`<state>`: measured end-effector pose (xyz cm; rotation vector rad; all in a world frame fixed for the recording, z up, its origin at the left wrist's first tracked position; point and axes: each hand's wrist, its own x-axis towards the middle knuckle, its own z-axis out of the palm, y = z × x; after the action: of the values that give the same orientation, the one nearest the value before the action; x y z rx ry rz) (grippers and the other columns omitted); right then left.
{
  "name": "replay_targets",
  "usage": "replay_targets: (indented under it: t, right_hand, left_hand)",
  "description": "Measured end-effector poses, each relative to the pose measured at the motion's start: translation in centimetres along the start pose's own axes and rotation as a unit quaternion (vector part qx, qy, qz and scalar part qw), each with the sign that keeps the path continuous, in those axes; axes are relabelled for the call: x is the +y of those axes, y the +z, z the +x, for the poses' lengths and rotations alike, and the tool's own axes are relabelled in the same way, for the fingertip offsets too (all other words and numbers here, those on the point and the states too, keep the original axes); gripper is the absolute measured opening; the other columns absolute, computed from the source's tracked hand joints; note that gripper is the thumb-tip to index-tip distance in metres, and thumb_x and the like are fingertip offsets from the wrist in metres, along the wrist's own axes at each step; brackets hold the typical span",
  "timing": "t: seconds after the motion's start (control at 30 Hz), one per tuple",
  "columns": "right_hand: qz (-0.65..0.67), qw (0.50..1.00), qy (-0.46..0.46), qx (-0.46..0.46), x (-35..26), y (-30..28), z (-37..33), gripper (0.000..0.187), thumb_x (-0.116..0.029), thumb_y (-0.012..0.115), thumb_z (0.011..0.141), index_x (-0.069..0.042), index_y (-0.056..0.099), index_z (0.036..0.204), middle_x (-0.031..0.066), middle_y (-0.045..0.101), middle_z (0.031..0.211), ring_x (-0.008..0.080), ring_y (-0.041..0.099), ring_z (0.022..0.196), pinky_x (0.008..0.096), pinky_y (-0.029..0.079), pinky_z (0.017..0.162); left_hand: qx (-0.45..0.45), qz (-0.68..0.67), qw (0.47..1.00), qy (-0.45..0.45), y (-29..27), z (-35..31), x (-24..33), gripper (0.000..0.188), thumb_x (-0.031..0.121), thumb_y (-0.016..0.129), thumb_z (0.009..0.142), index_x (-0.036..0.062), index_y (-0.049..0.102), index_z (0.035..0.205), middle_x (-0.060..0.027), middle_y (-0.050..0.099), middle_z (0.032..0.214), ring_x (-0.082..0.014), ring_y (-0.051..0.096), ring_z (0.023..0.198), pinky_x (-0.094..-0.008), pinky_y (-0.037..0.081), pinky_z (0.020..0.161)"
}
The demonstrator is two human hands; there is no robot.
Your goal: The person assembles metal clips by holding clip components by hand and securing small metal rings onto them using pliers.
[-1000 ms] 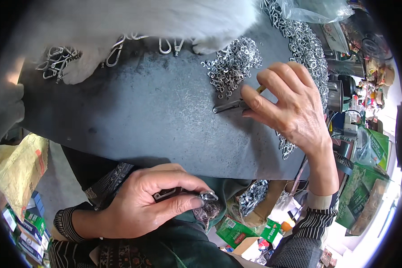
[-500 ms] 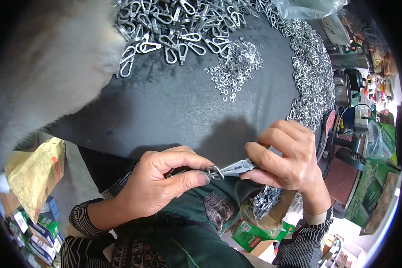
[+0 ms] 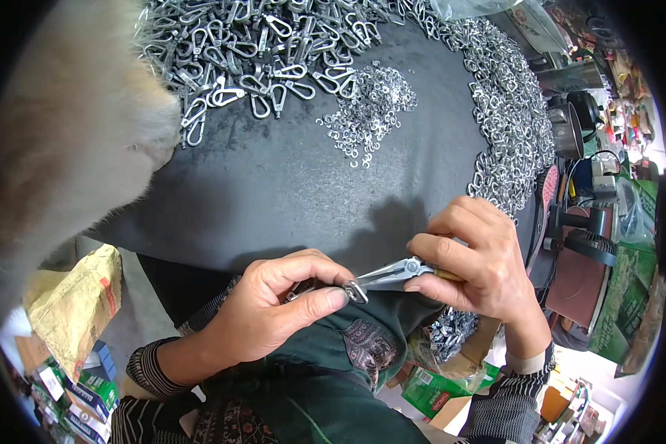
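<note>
Low in the middle, my left hand [image 3: 266, 300] pinches a small metal loop [image 3: 357, 293] between thumb and forefinger. Part of a metal snap hook [image 3: 300, 288] shows inside that palm; the fingers hide most of it. From the right, my right hand [image 3: 477, 255] is closed round the handles of silver pliers [image 3: 394, 274]. The jaw tips reach the loop beside my left fingertips. Whether they touch it, I cannot tell. On the dark work surface beyond lies a small heap of tiny open rings [image 3: 370, 107].
Many snap hooks [image 3: 251, 63] are piled at the far left, and metal loops [image 3: 507, 122] line the right edge. A furry animal [image 3: 74, 126] stands close on the left. A black fan [image 3: 590, 247] is at the right. Below sits a bag of metal parts [image 3: 451, 333].
The pliers' jaws now look spread a little apart, and more of them shows along with a yellowish handle. The loop has turned in my left fingers. The whole view has shifted slightly.
</note>
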<state>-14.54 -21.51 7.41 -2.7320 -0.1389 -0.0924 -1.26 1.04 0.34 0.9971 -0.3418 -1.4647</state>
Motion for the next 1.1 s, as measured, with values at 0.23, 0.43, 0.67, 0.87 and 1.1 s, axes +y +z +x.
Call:
replay_targets:
  t: [0.23, 0.43, 0.67, 0.87, 1.1]
  right_hand:
    - [-0.039, 0.999, -0.010, -0.014, 0.0, -0.2, 0.1, 0.033, -0.038, 0.078, 0.075, -0.011, 0.067, 0.090, 0.0046, 0.056, 0.085, 0.0221, 0.058, 0.077, 0.0348, 0.042, 0.064]
    - [-0.044, 0.999, -0.005, -0.010, 0.1, -0.4, -0.1, 0.033, -0.038, 0.076, 0.076, -0.011, 0.067, 0.091, 0.0053, 0.057, 0.087, 0.0230, 0.058, 0.079, 0.0360, 0.043, 0.067]
    - [-0.045, 0.999, -0.013, -0.005, -0.3, -0.1, 0.5, 0.032, -0.038, 0.076, 0.076, -0.011, 0.067, 0.091, 0.0050, 0.057, 0.086, 0.0224, 0.058, 0.079, 0.0358, 0.043, 0.067]
    - [-0.050, 0.999, -0.009, -0.013, -0.3, 0.1, 0.2, 0.031, -0.038, 0.077, 0.076, -0.012, 0.067, 0.089, 0.0026, 0.055, 0.081, 0.0187, 0.057, 0.072, 0.0323, 0.041, 0.060]
    - [-0.021, 1.000, -0.007, 0.012, 0.8, 1.1, -0.1, 0.029, -0.034, 0.078, 0.077, -0.010, 0.067, 0.088, 0.0035, 0.055, 0.079, 0.0204, 0.057, 0.070, 0.0329, 0.042, 0.059]
  left_hand:
    - [-0.001, -0.037, 0.999, -0.023, -0.2, 0.2, -0.3, 0.018, 0.008, 0.066, 0.096, -0.0007, 0.068, 0.112, 0.0054, 0.063, 0.088, 0.0016, 0.049, 0.074, -0.0157, 0.040, 0.064]
    - [0.022, 0.003, 0.999, -0.026, 0.4, 0.4, 0.2, 0.016, 0.004, 0.066, 0.094, -0.0034, 0.066, 0.108, -0.0038, 0.062, 0.097, -0.0033, 0.048, 0.067, -0.0194, 0.037, 0.055]
    - [0.045, 0.043, 0.998, -0.003, 0.5, 0.3, 0.5, 0.015, 0.005, 0.067, 0.094, -0.0026, 0.066, 0.107, -0.0003, 0.062, 0.089, -0.0017, 0.046, 0.064, -0.0183, 0.036, 0.054]
    - [0.047, 0.013, 0.999, -0.023, 0.5, 0.4, 0.6, 0.015, 0.005, 0.068, 0.094, -0.0020, 0.066, 0.107, 0.0004, 0.061, 0.087, -0.0013, 0.044, 0.063, -0.0177, 0.033, 0.053]
    - [0.054, -0.042, 0.997, -0.029, 0.0, 0.3, 0.0, 0.021, 0.003, 0.066, 0.094, -0.0020, 0.063, 0.114, -0.0011, 0.061, 0.086, -0.0021, 0.045, 0.061, -0.0171, 0.034, 0.051]
